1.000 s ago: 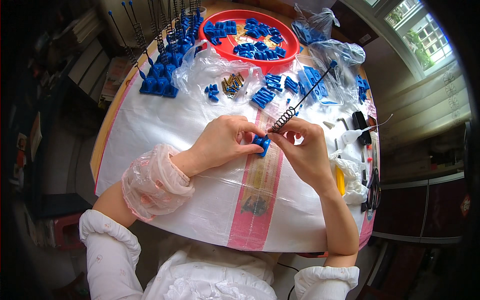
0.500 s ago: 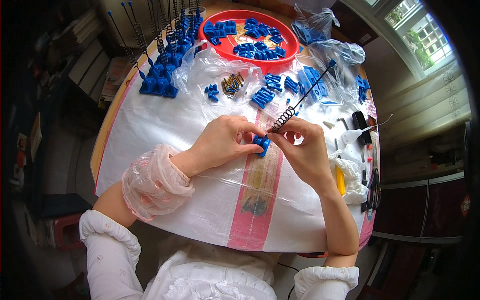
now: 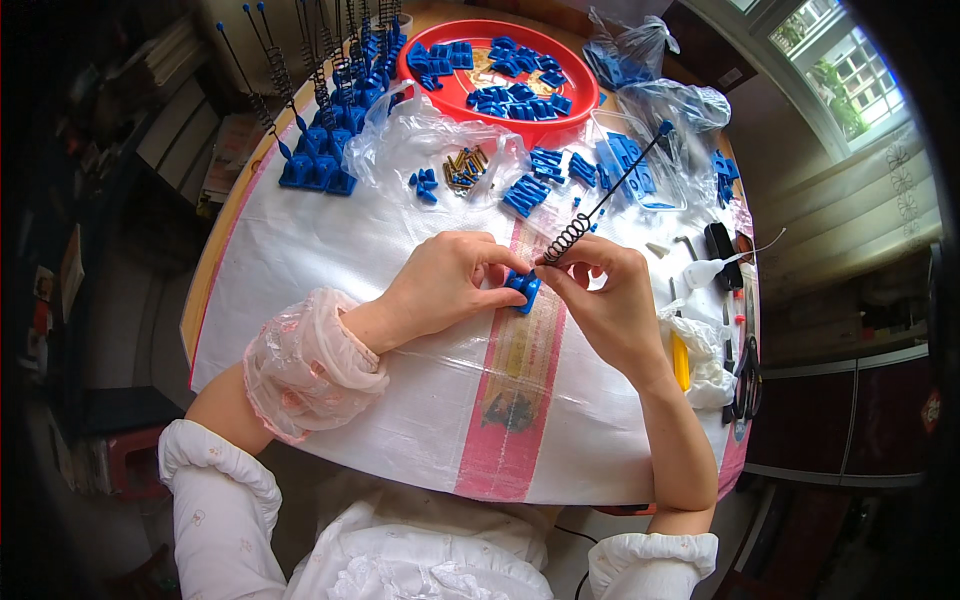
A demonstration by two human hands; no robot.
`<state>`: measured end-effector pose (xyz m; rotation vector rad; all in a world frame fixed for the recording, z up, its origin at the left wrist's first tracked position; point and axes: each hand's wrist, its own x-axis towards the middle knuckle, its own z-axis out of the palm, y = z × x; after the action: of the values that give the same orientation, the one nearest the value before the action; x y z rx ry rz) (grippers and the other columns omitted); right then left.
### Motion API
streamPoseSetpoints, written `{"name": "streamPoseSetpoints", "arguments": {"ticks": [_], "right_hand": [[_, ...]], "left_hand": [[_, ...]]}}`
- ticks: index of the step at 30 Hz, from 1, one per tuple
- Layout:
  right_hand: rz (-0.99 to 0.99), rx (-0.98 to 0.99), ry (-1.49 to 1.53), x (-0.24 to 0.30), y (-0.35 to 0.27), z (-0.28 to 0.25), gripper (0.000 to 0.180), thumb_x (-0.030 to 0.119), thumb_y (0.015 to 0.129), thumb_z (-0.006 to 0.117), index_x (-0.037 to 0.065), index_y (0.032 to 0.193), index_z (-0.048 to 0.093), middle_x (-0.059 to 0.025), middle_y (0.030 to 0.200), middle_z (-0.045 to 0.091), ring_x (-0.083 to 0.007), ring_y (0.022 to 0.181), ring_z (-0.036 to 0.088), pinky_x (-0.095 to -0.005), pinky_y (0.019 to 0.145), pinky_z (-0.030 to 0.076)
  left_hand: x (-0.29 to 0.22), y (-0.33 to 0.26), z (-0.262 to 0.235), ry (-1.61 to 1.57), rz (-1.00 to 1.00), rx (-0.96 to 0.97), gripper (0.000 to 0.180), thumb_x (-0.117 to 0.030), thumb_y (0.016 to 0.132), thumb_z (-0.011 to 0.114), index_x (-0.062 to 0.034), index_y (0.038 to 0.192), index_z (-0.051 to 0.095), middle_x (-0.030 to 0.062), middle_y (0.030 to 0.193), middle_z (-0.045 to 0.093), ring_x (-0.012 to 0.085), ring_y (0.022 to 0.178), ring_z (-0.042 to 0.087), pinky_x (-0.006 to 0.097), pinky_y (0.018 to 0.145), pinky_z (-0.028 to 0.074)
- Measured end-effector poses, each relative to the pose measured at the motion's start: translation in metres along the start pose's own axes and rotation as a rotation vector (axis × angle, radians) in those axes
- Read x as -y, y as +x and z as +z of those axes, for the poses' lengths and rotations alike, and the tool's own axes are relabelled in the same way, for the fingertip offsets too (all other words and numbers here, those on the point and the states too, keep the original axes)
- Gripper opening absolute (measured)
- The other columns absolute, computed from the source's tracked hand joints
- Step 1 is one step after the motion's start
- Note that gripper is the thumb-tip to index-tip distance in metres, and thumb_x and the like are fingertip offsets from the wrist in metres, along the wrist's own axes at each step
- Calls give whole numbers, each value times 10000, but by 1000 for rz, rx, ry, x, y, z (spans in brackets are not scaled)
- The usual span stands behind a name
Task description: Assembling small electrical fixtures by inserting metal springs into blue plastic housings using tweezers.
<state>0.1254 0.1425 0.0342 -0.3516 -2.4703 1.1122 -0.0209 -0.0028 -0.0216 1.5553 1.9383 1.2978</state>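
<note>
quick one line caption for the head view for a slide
Left hand steadies a small blue plastic part while the right hand fits a black coiled-spring rod into it.

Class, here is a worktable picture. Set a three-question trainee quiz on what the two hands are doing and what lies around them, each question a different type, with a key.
1. True or false: the left hand rests flat on the table, away from the small blue plastic block.
2. Multiple choice: the right hand pinches the coiled end of
A. a pair of scissors
B. a black spring rod with a blue tip
C. a yellow-handled tool
3. Fill the gap: the loose blue parts at the far edge of the table lie in a round ___ tray.

Key
1. False: its fingers hold the block.
2. B
3. red
</note>
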Motion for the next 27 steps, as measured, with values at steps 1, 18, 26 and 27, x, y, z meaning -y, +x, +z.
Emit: {"name": "streamPoseSetpoints", "arguments": {"ticks": [1, 18, 26, 27], "right_hand": [[0, 0, -2, 0, 0, 0, 67, 21, 798, 735, -29, 841, 727, -94, 741, 683, -132, 605, 538, -283, 578, 437], [-11, 1, -12, 2, -1, 0, 71, 29, 805, 731, -22, 853, 718, -87, 732, 676, -140, 616, 543, -286, 590, 445], [-8, -4, -10, 0, -1, 1, 77, 40, 803, 734, -19, 848, 713, -85, 730, 676, -144, 612, 547, -289, 589, 444], [-8, -3, -12, 1, -1, 1, 78, 40, 803, 734, -19, 849, 713, -85, 730, 676, -144, 612, 547, -289, 589, 444]], "left_hand": [[0, 0, 0, 2, 2, -1, 264, -157, 767, 835, -111, 1018, 771, 25, 770, 662, 103, 632, 549, 246, 588, 445], [0, 0, 1, -2, 2, -12, 263, -161, 759, 841, -111, 1008, 773, 21, 766, 652, 102, 617, 531, 250, 578, 438], [-2, 0, -1, 23, -32, 8, 274, -221, 751, 836, -147, 1007, 773, 37, 773, 675, 163, 674, 605, 301, 652, 488], [-1, 0, 0, 18, -12, 0, 271, -199, 755, 838, -129, 1009, 773, 28, 769, 664, 134, 646, 566, 279, 616, 462]]}}
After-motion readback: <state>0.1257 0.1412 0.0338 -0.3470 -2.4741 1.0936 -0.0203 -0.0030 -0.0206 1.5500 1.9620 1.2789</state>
